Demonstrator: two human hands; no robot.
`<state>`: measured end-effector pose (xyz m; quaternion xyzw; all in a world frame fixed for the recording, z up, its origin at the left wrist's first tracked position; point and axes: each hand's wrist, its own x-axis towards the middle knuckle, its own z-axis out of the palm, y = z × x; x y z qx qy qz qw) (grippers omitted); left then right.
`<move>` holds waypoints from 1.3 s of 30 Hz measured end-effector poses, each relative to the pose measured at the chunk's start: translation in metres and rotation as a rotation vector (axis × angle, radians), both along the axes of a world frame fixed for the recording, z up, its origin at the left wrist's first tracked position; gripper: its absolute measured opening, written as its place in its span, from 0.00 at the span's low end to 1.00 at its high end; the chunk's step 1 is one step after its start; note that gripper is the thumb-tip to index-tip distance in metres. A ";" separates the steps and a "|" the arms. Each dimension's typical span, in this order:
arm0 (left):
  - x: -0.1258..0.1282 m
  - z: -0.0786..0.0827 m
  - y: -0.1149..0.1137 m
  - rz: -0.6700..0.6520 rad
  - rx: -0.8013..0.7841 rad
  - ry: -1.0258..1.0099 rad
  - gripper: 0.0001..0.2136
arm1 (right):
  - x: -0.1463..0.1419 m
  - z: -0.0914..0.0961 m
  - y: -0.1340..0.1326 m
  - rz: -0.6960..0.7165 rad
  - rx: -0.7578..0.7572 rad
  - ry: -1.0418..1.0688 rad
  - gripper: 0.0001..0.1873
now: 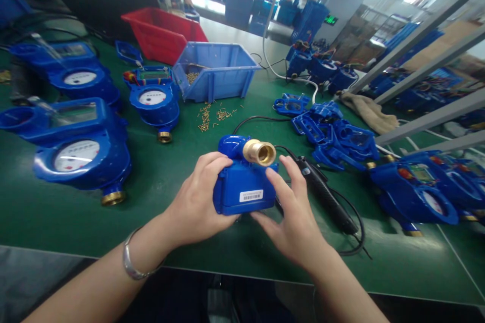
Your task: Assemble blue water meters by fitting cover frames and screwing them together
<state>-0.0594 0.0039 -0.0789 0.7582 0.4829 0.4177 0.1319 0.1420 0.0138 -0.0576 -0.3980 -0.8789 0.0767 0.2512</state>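
Meter (235, 181), left hand (199, 199) clasping, right hand (297, 224) loosely holding

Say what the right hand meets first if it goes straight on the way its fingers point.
The blue meter held in the left hand. The right hand reaches to its right side, perhaps touching; depth there is unclear.

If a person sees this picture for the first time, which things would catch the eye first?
Probably the blue unit with a brass pipe end, held mid-view between the left hand and the right hand. Next, perhaps, the red bin, bright at the upper left beyond the light blue bin, and the large white-dialled meter at the far left.
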 end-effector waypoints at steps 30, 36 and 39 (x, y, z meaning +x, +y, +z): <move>0.005 -0.003 -0.003 0.110 0.044 -0.023 0.34 | -0.019 -0.001 -0.017 -0.156 0.221 0.066 0.03; 0.003 -0.003 -0.002 0.120 0.019 -0.029 0.35 | -0.021 0.002 -0.015 -0.152 0.247 0.043 0.04; 0.002 -0.002 -0.002 0.142 -0.003 -0.035 0.35 | -0.013 0.004 -0.009 -0.264 0.292 -0.023 0.02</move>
